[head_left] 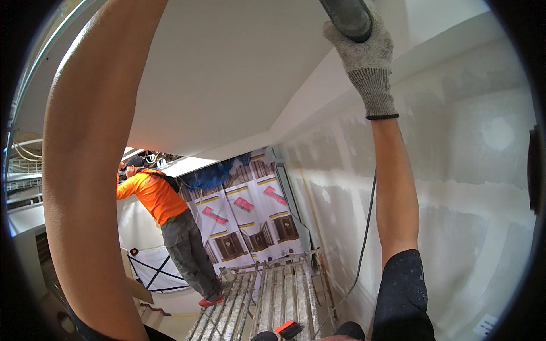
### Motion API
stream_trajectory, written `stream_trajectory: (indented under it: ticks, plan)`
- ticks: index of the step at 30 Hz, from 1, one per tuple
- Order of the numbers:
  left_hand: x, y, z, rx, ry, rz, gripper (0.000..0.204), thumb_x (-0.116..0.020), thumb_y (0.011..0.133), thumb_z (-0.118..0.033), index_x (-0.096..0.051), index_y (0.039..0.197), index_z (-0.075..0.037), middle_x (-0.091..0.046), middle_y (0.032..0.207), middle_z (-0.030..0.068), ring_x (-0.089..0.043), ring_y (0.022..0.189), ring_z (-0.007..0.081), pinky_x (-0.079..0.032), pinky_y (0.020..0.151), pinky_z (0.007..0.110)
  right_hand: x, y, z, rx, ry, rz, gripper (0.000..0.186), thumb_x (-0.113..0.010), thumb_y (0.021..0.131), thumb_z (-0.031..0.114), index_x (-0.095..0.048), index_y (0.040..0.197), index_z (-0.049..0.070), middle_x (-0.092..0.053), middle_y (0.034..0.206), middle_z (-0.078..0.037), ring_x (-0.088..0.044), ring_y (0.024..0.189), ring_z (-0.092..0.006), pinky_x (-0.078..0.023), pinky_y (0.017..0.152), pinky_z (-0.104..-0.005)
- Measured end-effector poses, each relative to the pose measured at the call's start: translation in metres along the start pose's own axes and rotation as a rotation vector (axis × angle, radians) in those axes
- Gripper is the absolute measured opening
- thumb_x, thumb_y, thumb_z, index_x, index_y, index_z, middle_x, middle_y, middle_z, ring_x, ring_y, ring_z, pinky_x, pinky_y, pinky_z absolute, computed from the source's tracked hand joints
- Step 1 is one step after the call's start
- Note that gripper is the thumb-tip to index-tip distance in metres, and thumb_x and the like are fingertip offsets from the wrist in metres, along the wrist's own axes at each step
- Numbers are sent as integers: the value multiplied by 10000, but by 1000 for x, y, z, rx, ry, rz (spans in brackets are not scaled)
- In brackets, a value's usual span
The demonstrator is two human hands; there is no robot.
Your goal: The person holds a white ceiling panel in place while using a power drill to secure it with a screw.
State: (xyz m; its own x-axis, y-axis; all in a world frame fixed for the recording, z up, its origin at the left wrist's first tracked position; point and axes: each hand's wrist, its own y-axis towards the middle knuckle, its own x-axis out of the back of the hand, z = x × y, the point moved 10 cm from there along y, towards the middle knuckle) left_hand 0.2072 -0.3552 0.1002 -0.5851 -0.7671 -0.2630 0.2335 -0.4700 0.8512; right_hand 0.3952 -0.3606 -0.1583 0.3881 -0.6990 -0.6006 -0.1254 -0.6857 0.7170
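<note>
My right hand (364, 48), in a grey knit glove, is raised overhead and shut on the dark handle of a tool (348, 17) held up against the white ceiling panel (227, 74). A thin cord (364, 238) hangs down from the tool along the wall. My left arm (85, 170) also reaches up at the left of the view. Its hand is out of the frame.
A plastered drywall wall (455, 187) runs along the right. I stand on a scaffold of metal planks (273, 295) with an orange tool (289, 328) near my feet. Another person in an orange shirt (165, 221) stands at the far end, reaching up.
</note>
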Motion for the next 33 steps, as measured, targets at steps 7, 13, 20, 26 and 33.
stream_trajectory:
  ticks: [7,13,20,26,33]
  plan:
    - [10,-9,-6,-8,-87,-11,737,-745,747,-666,-768,1122,-33,-742,1164,203,-700,1098,367,-542,928,433,5,9,1,9,-104,-2,798,-817,772,135,-486,1491,27,-659,1334,-184,-653,1226,-263,-517,1034,-378]
    - [5,-1,2,-13,-53,-24,735,-758,741,-658,-768,1093,-12,-747,1135,210,-708,1079,369,-548,916,437,5,13,12,44,-212,26,787,-808,792,194,-485,1494,48,-646,1349,-205,-648,1242,-304,-519,1033,-398]
    - [7,1,6,33,-56,-25,730,-765,735,-657,-773,1072,-9,-754,1100,209,-715,1041,365,-547,891,441,6,19,10,46,-246,76,833,-823,784,211,-453,1518,78,-634,1372,-196,-637,1251,-327,-513,1048,-412]
    - [4,1,4,5,-88,23,726,-763,729,-660,-776,1082,-26,-755,1104,203,-717,1036,357,-546,902,436,3,25,16,162,-393,76,816,-831,783,206,-467,1502,82,-622,1389,-180,-612,1275,-340,-507,1059,-420]
    - [3,5,5,16,-66,16,716,-750,745,-654,-774,1094,-29,-753,1116,197,-709,1065,355,-543,908,428,4,26,20,203,-342,104,805,-825,785,179,-467,1498,76,-607,1407,-186,-595,1294,-342,-489,1083,-424]
